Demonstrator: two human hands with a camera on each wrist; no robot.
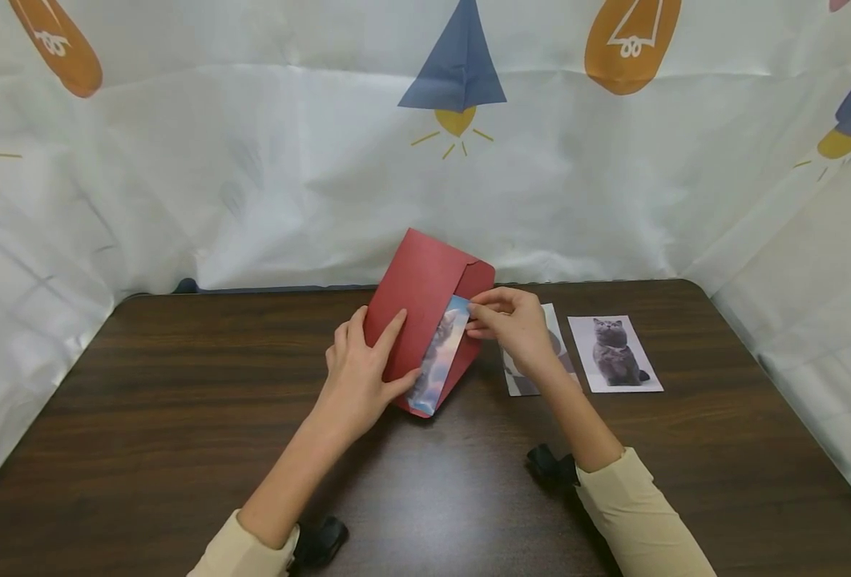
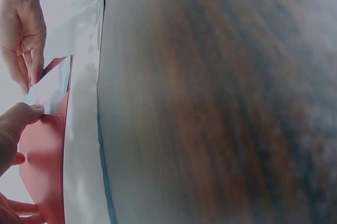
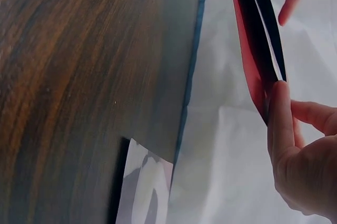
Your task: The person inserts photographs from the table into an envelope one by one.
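A red envelope is held aslant over the far middle of the table, its flap edge facing right. My left hand grips it from the left, index finger along its face and thumb near the lower end of its opening. Partway inside sits a picture card with a blue, cloudy print; a strip of it shows out of the opening. My right hand pinches the card's upper right corner between thumb and fingers. In the right wrist view, the card's pale edge runs along the dark mouth of the envelope.
Right of the envelope lie a grey cat picture card and a grey-and-white card, partly covered by my right arm. A patterned white sheet hangs behind the dark wooden table.
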